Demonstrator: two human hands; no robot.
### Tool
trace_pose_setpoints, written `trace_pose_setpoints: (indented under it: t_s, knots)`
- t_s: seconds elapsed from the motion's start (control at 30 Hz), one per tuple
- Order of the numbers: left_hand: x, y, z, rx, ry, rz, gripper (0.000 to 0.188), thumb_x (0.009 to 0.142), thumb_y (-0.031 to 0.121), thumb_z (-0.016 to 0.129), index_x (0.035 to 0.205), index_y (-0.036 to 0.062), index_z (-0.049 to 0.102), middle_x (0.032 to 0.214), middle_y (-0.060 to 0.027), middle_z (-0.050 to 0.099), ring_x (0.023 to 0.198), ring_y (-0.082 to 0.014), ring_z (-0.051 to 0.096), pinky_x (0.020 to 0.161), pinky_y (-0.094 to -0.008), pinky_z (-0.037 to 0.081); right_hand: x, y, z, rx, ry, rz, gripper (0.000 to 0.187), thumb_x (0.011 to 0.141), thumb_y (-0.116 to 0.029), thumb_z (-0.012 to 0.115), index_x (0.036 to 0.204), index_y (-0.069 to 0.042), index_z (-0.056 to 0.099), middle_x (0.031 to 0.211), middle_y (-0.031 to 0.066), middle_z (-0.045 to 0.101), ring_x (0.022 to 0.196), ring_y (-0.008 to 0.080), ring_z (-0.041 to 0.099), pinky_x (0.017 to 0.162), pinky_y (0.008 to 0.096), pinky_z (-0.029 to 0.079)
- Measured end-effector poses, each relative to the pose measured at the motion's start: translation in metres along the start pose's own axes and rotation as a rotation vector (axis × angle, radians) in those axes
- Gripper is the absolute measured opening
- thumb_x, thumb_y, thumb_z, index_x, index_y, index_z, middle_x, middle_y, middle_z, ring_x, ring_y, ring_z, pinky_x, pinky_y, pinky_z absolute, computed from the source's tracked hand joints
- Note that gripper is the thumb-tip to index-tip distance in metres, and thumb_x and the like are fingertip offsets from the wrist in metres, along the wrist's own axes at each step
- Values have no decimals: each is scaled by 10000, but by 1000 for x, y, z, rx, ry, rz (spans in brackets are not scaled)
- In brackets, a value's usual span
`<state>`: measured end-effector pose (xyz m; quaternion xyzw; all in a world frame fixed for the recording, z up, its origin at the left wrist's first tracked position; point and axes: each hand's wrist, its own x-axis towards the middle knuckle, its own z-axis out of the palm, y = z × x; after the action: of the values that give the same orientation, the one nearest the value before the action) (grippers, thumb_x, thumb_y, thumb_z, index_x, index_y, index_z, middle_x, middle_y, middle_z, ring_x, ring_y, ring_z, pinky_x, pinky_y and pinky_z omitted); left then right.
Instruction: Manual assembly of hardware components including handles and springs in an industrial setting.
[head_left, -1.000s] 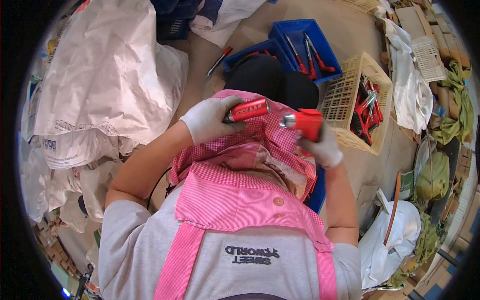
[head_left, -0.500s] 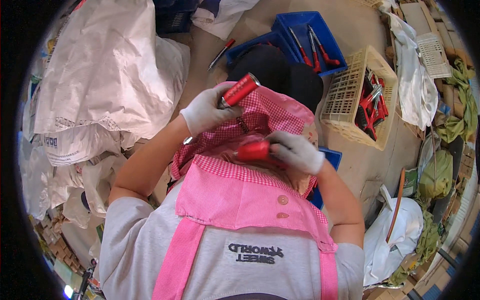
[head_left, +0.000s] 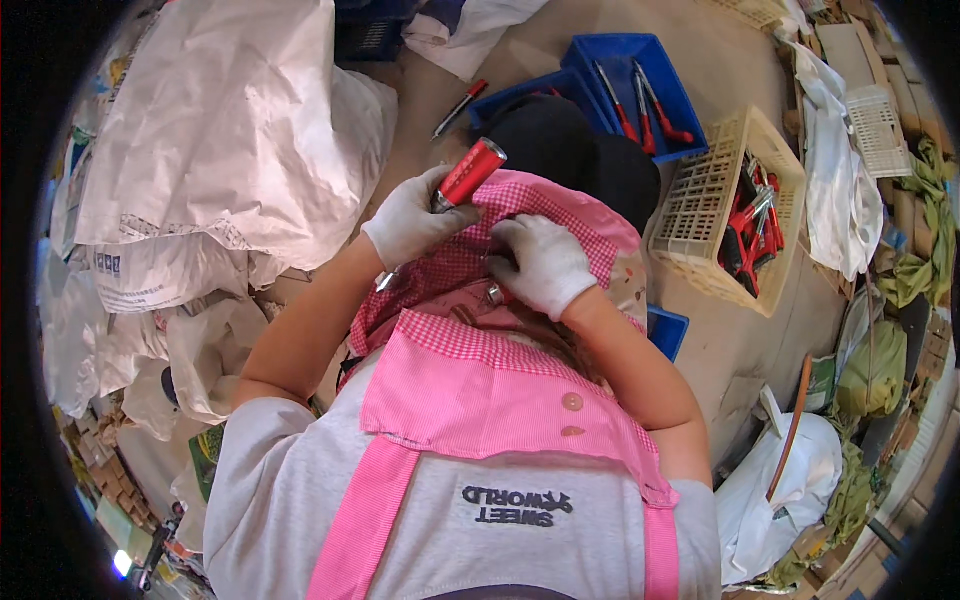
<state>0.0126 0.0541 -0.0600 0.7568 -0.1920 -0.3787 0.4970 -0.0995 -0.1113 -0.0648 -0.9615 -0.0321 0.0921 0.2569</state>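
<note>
My left hand [head_left: 415,220], in a white glove, is closed round a red cylinder [head_left: 474,170] with a shiny metal end, tilted up to the right. A metal tip [head_left: 386,280] shows below this hand. My right hand [head_left: 545,265], also gloved, is held over my lap with its fingers bent in toward the left hand. A small metal end [head_left: 494,294] with a bit of red peeks out from under it; the rest is hidden by the hand. Below both hands, a pink checked apron [head_left: 520,365] lies across my lap.
Ahead stands a blue bin [head_left: 690,140] with several red-handled metal rods. A cream crate [head_left: 690,235] of red and metal tools stands to the right. One red-and-metal rod [head_left: 460,108] lies on the floor. Large white sacks [head_left: 220,130] fill the left side.
My right hand has moved up and left, closer to the left hand; the red cylinder it held is now mostly out of sight. The left hand keeps its red cylinder. The view has shifted slightly.
</note>
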Motion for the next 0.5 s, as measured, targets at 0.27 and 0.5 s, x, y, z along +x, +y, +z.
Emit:
trace_pose_setpoints:
  t_s: [0.27,0.5]
  knots:
    - [-14,17,-6,117,-20,190,434,779,199,707,1138,13,550,852,-75,612,790,-118,549,765,-270,451,-31,30,-58,775,461,79,185,898,-80,501,1066,-35,565,950,106,585,799,187,596,726,293,480]
    - [-17,32,3,283,-242,256,465,735,215,735,1112,14,552,917,-165,629,846,-275,619,776,-325,472,-33,18,-103,320,309,-303,210,767,24,616,969,-33,607,875,120,596,781,277,609,686,321,485]
